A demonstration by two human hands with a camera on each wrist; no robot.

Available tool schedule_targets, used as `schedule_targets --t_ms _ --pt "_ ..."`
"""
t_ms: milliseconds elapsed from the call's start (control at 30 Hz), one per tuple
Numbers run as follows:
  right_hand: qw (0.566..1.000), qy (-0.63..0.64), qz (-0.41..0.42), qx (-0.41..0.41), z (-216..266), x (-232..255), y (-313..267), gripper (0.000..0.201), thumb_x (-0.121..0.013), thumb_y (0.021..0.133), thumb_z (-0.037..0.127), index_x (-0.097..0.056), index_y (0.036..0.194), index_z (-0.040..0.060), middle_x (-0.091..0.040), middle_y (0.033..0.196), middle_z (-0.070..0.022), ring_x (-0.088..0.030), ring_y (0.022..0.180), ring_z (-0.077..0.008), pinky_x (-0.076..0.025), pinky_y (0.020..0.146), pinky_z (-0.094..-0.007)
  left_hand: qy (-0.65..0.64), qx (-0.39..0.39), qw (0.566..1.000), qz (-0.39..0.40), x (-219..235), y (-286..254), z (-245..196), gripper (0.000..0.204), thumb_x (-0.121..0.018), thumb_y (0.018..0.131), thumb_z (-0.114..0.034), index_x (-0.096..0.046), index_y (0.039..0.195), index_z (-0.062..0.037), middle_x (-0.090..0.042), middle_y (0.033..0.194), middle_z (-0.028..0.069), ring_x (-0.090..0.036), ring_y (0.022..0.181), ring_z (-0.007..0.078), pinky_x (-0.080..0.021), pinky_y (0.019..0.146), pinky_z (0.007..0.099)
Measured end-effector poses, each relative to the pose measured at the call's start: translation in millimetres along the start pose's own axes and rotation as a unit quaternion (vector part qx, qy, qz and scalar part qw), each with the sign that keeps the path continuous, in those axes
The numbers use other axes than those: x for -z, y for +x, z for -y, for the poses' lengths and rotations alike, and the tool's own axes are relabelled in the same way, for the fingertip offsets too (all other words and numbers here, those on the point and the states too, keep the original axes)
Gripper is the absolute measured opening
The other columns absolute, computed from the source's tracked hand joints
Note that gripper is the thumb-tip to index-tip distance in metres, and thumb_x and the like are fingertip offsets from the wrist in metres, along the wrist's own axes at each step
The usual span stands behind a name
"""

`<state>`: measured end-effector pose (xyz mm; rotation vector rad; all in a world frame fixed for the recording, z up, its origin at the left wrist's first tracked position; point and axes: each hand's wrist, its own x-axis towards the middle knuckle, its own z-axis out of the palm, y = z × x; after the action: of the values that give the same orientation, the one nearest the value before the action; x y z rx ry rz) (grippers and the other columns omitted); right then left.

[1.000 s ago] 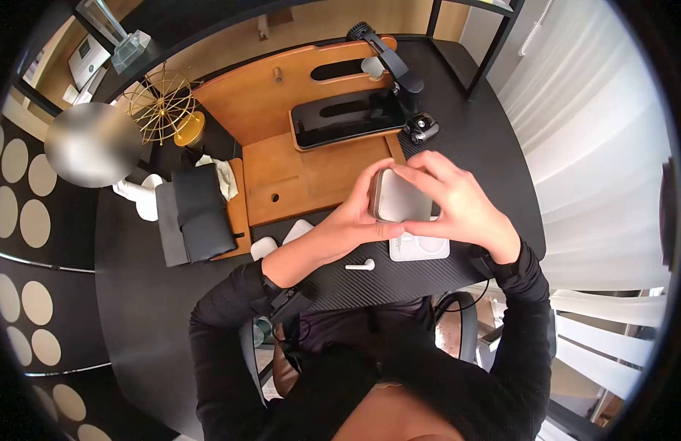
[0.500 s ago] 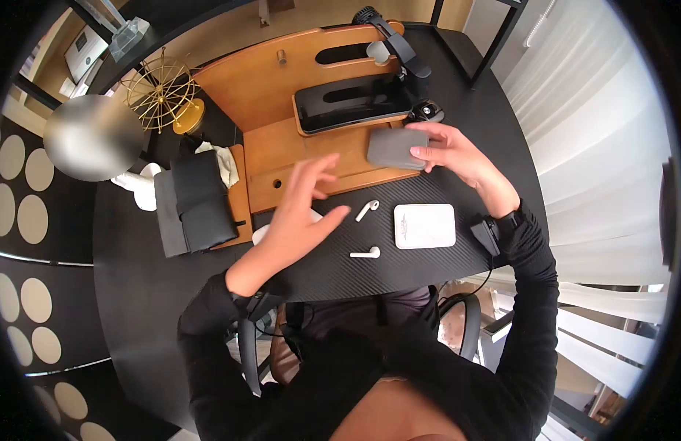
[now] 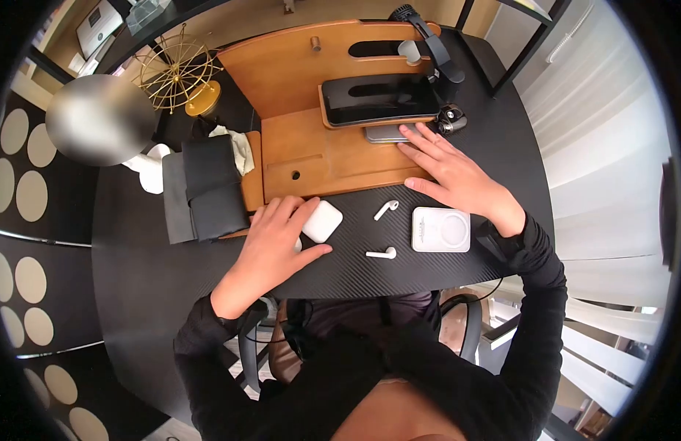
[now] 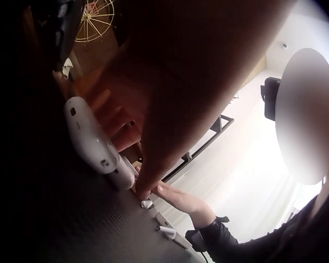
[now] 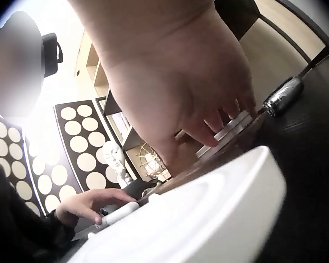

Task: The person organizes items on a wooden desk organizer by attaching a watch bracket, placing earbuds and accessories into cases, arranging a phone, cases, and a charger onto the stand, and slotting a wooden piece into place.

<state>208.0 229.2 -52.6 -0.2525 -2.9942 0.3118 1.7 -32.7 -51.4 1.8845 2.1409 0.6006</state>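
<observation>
Both hands are held open, with nothing seen gripped: by the slightly bent fingers of the left hand (image 3: pixel 273 239) a white case (image 3: pixel 323 222) is touched at its two o'clock, while a second case (image 4: pixel 92 137) is partly covered by the palm. A flat grey box (image 3: pixel 384 134), laid on the wooden stand (image 3: pixel 300 136), is touched by the spread right hand (image 3: pixel 459 176) at its ten o'clock; at its six a white charger (image 3: pixel 428 229) is placed. From the white case, one earbud (image 3: pixel 386 210) is seen at three o'clock, another earbud (image 3: pixel 382 253) at four.
</observation>
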Motion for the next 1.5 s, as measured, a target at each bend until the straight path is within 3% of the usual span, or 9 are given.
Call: schedule_targets --t_ms 233,333,467,633,767,1133,1233,1433,1500 --pt "0.997 -0.038 -0.011 0.062 9 11 19 0.044 -0.058 0.093 0.034 -0.057 0.117 -0.0023 -0.048 0.138 -0.0199 -0.043 0.13 -0.0368 -0.034 0.11 -0.0445 -0.083 -0.018 0.996 -0.039 -20 12 0 0.051 -0.076 0.077 -0.017 -0.054 0.122 -0.0053 -0.054 0.108 0.0132 -0.053 0.105 0.0333 -0.045 0.088 0.04" --pt "0.986 0.094 -0.019 0.134 37 19 21 0.026 -0.071 0.077 0.013 -0.061 0.099 0.0015 -0.06 0.1 -0.014 -0.061 0.096 -0.0329 -0.05 0.081 -0.0443 -0.214 -0.001 0.976 -0.036 -17 17 -3 0.051 -0.074 0.077 -0.007 -0.048 0.12 -0.0051 -0.054 0.109 0.0113 -0.055 0.106 0.0305 -0.047 0.088 0.0381" --pt "0.984 0.075 0.103 0.127 49 5 18 0.023 -0.069 0.078 0.01 -0.063 0.099 0.0023 -0.057 0.092 -0.0107 -0.061 0.086 -0.0301 -0.05 0.072 -0.0413 -0.35 0.02 0.936 0.025 -20 21 4 0.053 -0.07 0.079 0.001 -0.041 0.122 -0.0071 -0.057 0.113 0.0106 -0.061 0.099 0.0255 -0.049 0.085 0.0344" --pt "0.981 0.064 0.14 0.117 49 10 24 0.019 -0.066 0.08 0.006 -0.063 0.098 0.0015 -0.057 0.095 -0.0119 -0.061 0.083 -0.0315 -0.05 0.068 -0.0409 -0.68 0.152 0.697 0.173 -16 29 6 0.039 -0.057 0.093 -0.014 -0.036 0.126 -0.0117 -0.065 0.106 0.0177 -0.064 0.079 0.0176 -0.05 0.067 0.0252" --pt "0.959 0.211 0.091 0.168 67 30 25 0.028 -0.063 0.083 0.003 -0.063 0.11 0.0006 -0.055 0.094 -0.0131 -0.06 0.08 -0.0311 -0.049 0.068 -0.0385 -0.621 0.149 0.757 0.135 -17 31 1 0.035 -0.055 0.097 -0.023 -0.044 0.127 -0.0096 -0.066 0.09 0.0115 -0.062 0.072 0.0125 -0.046 0.055 0.0217" --pt "0.964 0.158 0.033 0.211 95 35 30 0.043 -0.064 0.077 0.003 -0.059 0.12 0.0042 -0.049 0.09 -0.0084 -0.057 0.08 -0.0248 -0.051 0.068 -0.0363 -0.625 0.157 0.764 0.034 -5 24 -8 0.028 -0.052 0.098 -0.021 -0.046 0.121 -0.0078 -0.061 0.077 0.0013 -0.059 0.062 0.0082 -0.042 0.049 0.0192" --pt "0.961 0.171 0.025 0.214 93 38 31 0.042 -0.064 0.077 0.003 -0.059 0.119 0.0042 -0.05 0.09 -0.0084 -0.057 0.081 -0.0249 -0.051 0.068 -0.037 -0.681 0.133 0.719 0.032 -6 19 -4 0.028 -0.048 0.099 -0.017 -0.043 0.125 -0.008 -0.06 0.088 0.0036 -0.06 0.07 0.0093 -0.045 0.055 0.0205" --pt "0.973 0.133 0.019 0.186 88 41 30 0.032 -0.065 0.076 0.004 -0.064 0.108 0.0016 -0.051 0.085 -0.0092 -0.059 0.08 -0.026 -0.051 0.069 -0.038 -0.579 0.02 0.815 0.013 -8 22 -7 0.03 -0.047 0.099 -0.016 -0.044 0.127 -0.0071 -0.048 0.113 0.007 -0.057 0.091 0.0121 -0.049 0.065 0.0216" --pt "0.971 0.142 0.012 0.19 87 41 29 0.029 -0.066 0.074 0.004 -0.064 0.102 0.0003 -0.052 0.083 -0.0094 -0.059 0.079 -0.0264 -0.051 0.069 -0.038 -0.513 -0.045 0.857 0.026 -11 23 1 0.024 -0.048 0.098 -0.007 -0.051 0.121 -0.0048 -0.044 0.117 0.0086 -0.049 0.111 0.018 -0.042 0.092 0.029"
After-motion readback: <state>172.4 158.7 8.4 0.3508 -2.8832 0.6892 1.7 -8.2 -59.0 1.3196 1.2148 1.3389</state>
